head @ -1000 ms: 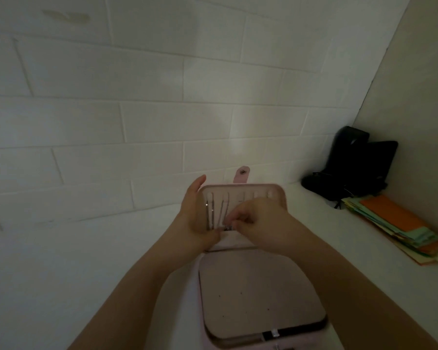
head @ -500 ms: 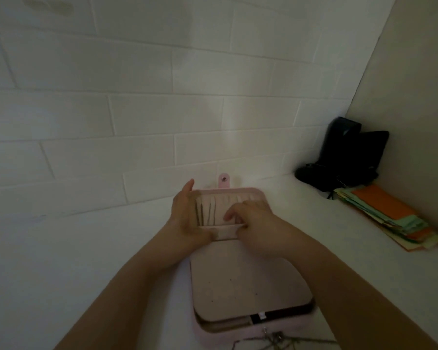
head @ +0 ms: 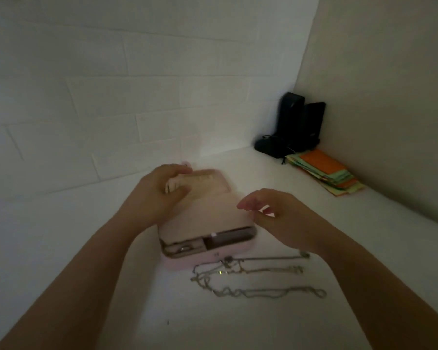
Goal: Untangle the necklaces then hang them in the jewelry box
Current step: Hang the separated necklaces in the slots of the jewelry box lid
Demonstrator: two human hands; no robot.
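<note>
Two hands hover over the pink box (head: 208, 218): the left hand (head: 157, 195) grips the lid's far left edge, fingers curled over it, while the right hand (head: 276, 218) hangs just right of the box, fingers loosely curled and holding nothing. Several necklaces (head: 253, 276) lie on the counter (head: 61, 248) just nearer than the box, under and behind the right wrist, long axes running left to right, so that free hand looks closer to them

dim light, a white brick wall (head: 137, 97) behind, a plain wall (head: 390, 84) at right, white tabletop (head: 61, 236).
</note>
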